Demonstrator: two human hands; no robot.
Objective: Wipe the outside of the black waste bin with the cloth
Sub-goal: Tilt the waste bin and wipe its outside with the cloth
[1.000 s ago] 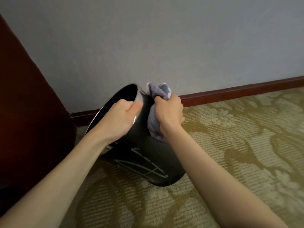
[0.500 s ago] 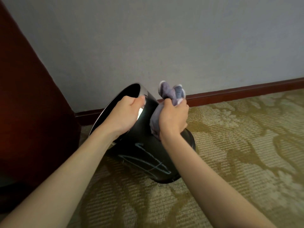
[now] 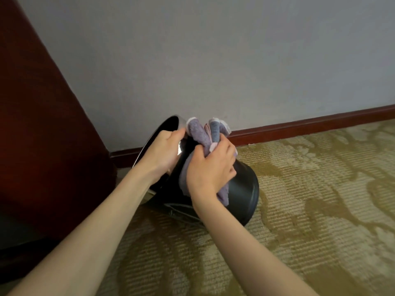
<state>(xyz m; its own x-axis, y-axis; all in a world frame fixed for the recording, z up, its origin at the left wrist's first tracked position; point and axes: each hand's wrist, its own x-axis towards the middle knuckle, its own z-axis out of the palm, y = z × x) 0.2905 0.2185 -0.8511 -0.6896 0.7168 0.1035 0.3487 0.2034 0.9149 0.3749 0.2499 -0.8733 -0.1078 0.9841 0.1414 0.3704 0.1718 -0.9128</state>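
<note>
The black waste bin (image 3: 241, 193) is tilted on the carpet, its open mouth facing up and to the left, its base toward the right. My left hand (image 3: 162, 152) grips the bin's silver rim near the top. My right hand (image 3: 210, 167) is closed on a bunched purple cloth (image 3: 201, 135) and presses it against the bin's outer side just below the rim. Folds of the cloth stick up above my fingers, and a flap hangs below my palm. My right forearm hides part of the bin's white line marking.
A dark red-brown wooden panel (image 3: 42, 124) stands close on the left. A grey wall (image 3: 213, 60) with a dark red skirting board (image 3: 310, 124) runs behind the bin. Patterned olive carpet (image 3: 310, 210) spreads to the right and front.
The bin has turned so its base swings out to the right and the white marking slips under my right arm. My right hand with the cloth has shifted right along the bin's side.
</note>
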